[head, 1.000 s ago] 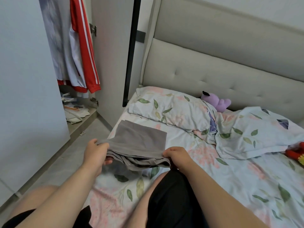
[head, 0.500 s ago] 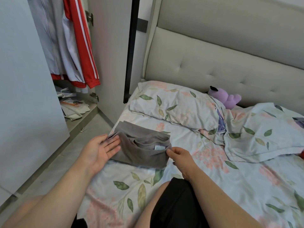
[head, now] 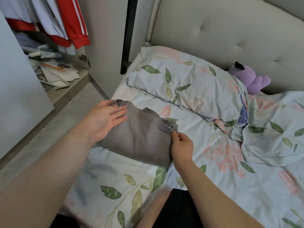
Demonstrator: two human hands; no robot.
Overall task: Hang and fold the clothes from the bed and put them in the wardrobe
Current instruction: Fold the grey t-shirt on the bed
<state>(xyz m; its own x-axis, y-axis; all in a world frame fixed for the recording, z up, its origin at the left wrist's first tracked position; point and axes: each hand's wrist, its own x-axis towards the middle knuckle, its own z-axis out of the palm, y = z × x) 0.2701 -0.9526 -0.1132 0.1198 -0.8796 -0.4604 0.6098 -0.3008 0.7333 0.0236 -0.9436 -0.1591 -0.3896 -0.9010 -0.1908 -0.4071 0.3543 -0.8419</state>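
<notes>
Left hand (head: 105, 119) lies flat on the grey garment (head: 139, 137); right hand (head: 181, 145) pinches its edge.

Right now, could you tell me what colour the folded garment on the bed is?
Plain grey garment, clearest in the head view.

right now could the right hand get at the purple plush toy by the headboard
Probably not without leaning: the right hand pinches the folded grey garment, and the purple plush toy lies well beyond, behind the floral pillow.
</notes>
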